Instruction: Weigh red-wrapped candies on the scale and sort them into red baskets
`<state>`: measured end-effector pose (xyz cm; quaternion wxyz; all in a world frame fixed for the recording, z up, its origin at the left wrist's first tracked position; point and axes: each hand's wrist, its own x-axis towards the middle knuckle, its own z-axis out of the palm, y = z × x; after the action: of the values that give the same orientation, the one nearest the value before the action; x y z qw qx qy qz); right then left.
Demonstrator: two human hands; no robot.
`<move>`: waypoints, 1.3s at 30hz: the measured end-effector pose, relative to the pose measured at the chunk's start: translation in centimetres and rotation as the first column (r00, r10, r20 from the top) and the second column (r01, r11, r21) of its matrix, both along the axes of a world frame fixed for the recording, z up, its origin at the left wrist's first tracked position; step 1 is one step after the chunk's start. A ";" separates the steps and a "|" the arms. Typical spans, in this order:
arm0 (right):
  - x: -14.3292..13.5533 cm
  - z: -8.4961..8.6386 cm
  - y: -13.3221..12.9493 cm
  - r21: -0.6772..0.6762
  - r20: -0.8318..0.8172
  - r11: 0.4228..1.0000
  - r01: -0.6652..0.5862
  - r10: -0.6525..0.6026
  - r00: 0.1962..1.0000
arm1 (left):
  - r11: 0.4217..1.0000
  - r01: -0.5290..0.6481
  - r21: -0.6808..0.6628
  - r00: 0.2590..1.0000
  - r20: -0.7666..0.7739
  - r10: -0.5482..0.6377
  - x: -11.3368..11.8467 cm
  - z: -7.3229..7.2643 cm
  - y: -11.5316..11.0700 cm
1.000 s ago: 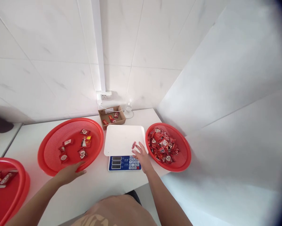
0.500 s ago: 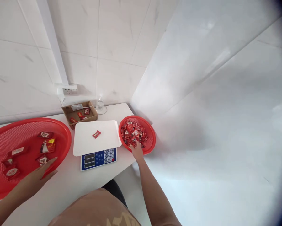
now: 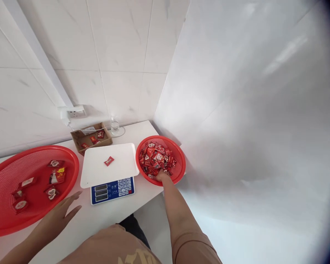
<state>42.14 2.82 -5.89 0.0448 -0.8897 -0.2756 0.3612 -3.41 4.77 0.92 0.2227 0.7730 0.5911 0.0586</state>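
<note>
My right hand reaches into the smaller red basket, its fingers sunk among many red-wrapped candies and hidden there. I cannot make out whether it grips any. Beside the near rim of the large red basket, my left hand hovers over the table with thumb and fingers apart, holding nothing. Several red packets lie in that large basket. Between the two baskets stands a digital scale with a white tray on top, and one red-wrapped candy rests on the tray.
Behind the scale, a cardboard box holds a few red packets. A clear container stands next to it, near a cable from the wall socket. Tiled wall closes off the back; the white table ends close past the smaller basket.
My right hand has pushed deeper into the candies in the smaller basket. My left hand has moved right, from over the large basket's rim to beside it. The view has shifted slightly.
</note>
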 end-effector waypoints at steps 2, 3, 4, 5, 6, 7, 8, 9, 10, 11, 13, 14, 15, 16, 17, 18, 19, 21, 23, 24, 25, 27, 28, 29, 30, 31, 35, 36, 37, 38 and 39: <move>-0.1 -0.2 0.3 -0.140 0.009 0.990 -0.014 0.015 1.000 | 1.000 0.015 -0.019 1.000 -0.010 -0.015 0.4 0.5 -0.5; -0.1 -0.2 0.5 -0.168 0.000 0.985 -0.024 0.025 1.000 | 0.999 0.026 -0.035 1.000 -0.010 -0.027 0.6 0.8 -0.7; -0.2 -0.2 0.5 -0.181 -0.007 0.983 -0.036 0.035 0.999 | 0.998 0.024 -0.051 0.999 -0.020 -0.025 0.7 1.0 -0.9; -0.2 -0.2 0.6 -0.190 -0.012 0.981 -0.050 0.049 0.999 | 0.997 0.024 -0.071 0.999 -0.033 -0.027 0.9 1.1 -1.1; -0.3 -0.2 0.6 -0.201 -0.009 0.977 -0.067 0.067 0.998 | 0.996 0.029 -0.088 0.998 -0.044 -0.033 1.0 1.2 -1.2; -0.4 -0.2 0.6 -0.201 0.002 0.976 -0.082 0.084 0.996 | 0.994 0.038 -0.101 0.998 -0.053 -0.044 1.3 1.2 -1.3; -0.4 -0.2 0.5 -0.187 0.020 0.978 -0.091 0.097 0.995 | 0.993 0.050 -0.107 0.997 -0.058 -0.057 1.6 1.2 -1.3; -0.5 -0.2 0.4 -0.159 0.042 0.983 -0.095 0.103 0.994 | 0.992 0.064 -0.108 0.996 -0.058 -0.071 1.9 1.2 -1.3; -0.5 -0.2 0.3 -0.122 0.061 0.988 -0.099 0.107 0.992 | 0.991 0.084 -0.105 0.995 -0.053 -0.090 2.3 1.2 -1.3; -0.4 -0.1 0.2 -0.079 0.077 0.992 -0.102 0.108 0.991 | 0.989 0.108 -0.100 0.993 -0.045 -0.113 2.6 1.2 -1.3; -0.2 0.1 -0.2 -0.001 0.087 0.994 -0.106 0.106 0.991 | 0.983 0.159 -0.091 0.986 -0.029 -0.162 3.2 1.3 -1.3; -0.1 0.2 -0.3 0.029 0.083 0.994 -0.109 0.106 0.991 | 0.980 0.179 -0.088 0.983 -0.021 -0.181 3.4 1.3 -1.4; 0.1 0.4 -0.5 0.059 0.078 0.992 -0.109 0.104 0.992 | 0.978 0.192 -0.086 0.981 -0.013 -0.194 3.4 1.4 -1.4; 0.3 0.5 -0.6 0.086 0.070 0.991 -0.106 0.100 0.992 | 0.976 0.200 -0.086 0.979 -0.005 -0.202 3.3 1.5 -1.4; 0.6 0.7 -0.8 0.112 0.061 0.989 -0.100 0.094 0.994 | 0.976 0.201 -0.088 0.979 0.002 -0.202 3.1 1.5 -1.4; 0.8 0.8 -0.9 0.138 0.050 0.986 -0.091 0.085 0.995 | 0.976 0.199 -0.093 0.980 0.008 -0.199 2.9 1.6 -1.4; 0.9 0.9 -1.1 0.168 0.038 0.983 -0.079 0.074 0.997 | 0.975 0.196 -0.101 0.981 0.013 -0.196 2.6 1.6 -1.4; 1.0 1.2 -1.3 0.241 0.009 0.969 -0.050 0.050 0.999 | 0.974 0.191 -0.124 0.982 0.013 -0.191 1.9 1.8 -1.2; 1.0 1.5 -1.6 0.315 -0.015 0.949 -0.019 0.025 1.000 | 0.967 0.198 -0.161 0.980 0.009 -0.199 1.4 1.9 -0.9; 0.9 1.8 -1.6 0.344 -0.021 0.939 -0.006 0.014 1.000 | 0.962 0.205 -0.180 0.978 0.007 -0.207 1.3 2.0 -0.6; 0.8 2.0 -1.6 0.368 -0.020 0.930 0.006 0.002 1.000 | 0.958 0.211 -0.194 0.977 0.007 -0.213 1.2 2.1 -0.4; 0.5 2.5 -1.3 0.399 -0.004 0.917 0.012 -0.011 1.000 | 0.956 0.214 -0.199 0.976 0.014 -0.215 1.3 2.3 0.1; 0.3 2.8 -1.1 0.409 0.010 0.912 0.004 -0.008 1.000 | 0.959 0.209 -0.190 0.978 0.019 -0.209 1.5 2.4 0.3; 0.1 3.0 -0.8 0.417 0.027 0.909 -0.015 0.004 1.000 | 0.963 0.201 -0.180 0.979 0.026 -0.200 1.7 2.5 0.3; -0.2 3.1 -0.4 0.421 0.044 0.906 -0.041 0.024 0.999 | 0.967 0.191 -0.171 0.982 0.036 -0.188 2.0 2.6 0.3; -0.5 3.2 0.1 0.421 0.061 0.904 -0.074 0.053 0.997 | 0.970 0.178 -0.167 0.984 0.048 -0.172 2.3 2.7 0.0; -2.4 2.8 1.8 0.386 0.131 0.901 -0.197 0.158 0.979 | 0.965 0.150 -0.214 0.987 0.095 -0.132 3.8 2.8 -2.1; -3.0 2.6 2.1 0.362 0.161 0.908 -0.210 0.161 0.974 | 0.963 0.149 -0.227 0.987 0.097 -0.130 4.1 2.8 -2.8; -3.6 2.3 2.4 0.333 0.193 0.918 -0.214 0.156 0.969 | 0.960 0.150 -0.237 0.987 0.094 -0.131 4.4 2.8 -3.4; -4.2 2.0 2.7 0.305 0.223 0.929 -0.211 0.146 0.964 | 0.958 0.149 -0.245 0.988 0.086 -0.132 4.6 2.8 -3.9; -4.7 1.7 2.9 0.284 0.250 0.937 -0.205 0.134 0.959 | 0.957 0.145 -0.251 0.989 0.074 -0.130 4.7 2.8 -4.4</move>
<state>37.41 5.75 -4.21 0.1194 -0.8799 -0.4078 0.2127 1.24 0.41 3.76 0.3409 0.7750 0.5320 -0.0118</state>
